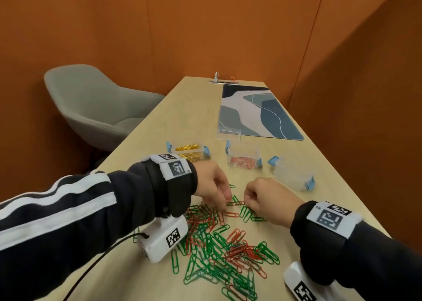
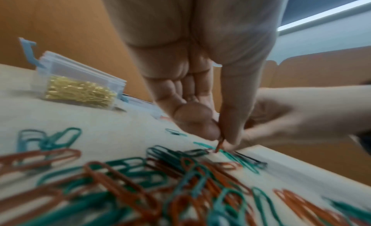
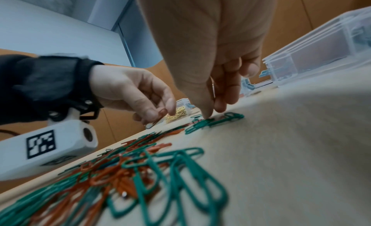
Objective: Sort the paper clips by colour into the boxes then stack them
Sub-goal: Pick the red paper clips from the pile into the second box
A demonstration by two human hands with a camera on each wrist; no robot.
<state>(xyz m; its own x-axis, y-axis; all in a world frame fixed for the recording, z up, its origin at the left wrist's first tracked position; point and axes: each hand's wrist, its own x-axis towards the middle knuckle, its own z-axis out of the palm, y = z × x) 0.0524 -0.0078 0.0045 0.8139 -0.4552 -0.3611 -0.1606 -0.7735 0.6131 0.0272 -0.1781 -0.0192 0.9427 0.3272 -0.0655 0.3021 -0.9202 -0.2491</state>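
Observation:
A heap of red and green paper clips lies on the table in front of me. My left hand is at the heap's far edge and pinches a red paper clip between thumb and forefinger, lifted just off the table. My right hand is curled beside it, thumb and fingertips down on green clips. A thin clip wire shows between its thumb and fingers; its colour is unclear. Three clear boxes stand behind: one with gold clips, one with red clips, one empty.
A small clear lid or tray lies at the near edge of a blue patterned desk mat. A grey chair stands left of the table. Orange walls close in behind and on the right. The table's right edge runs near my right arm.

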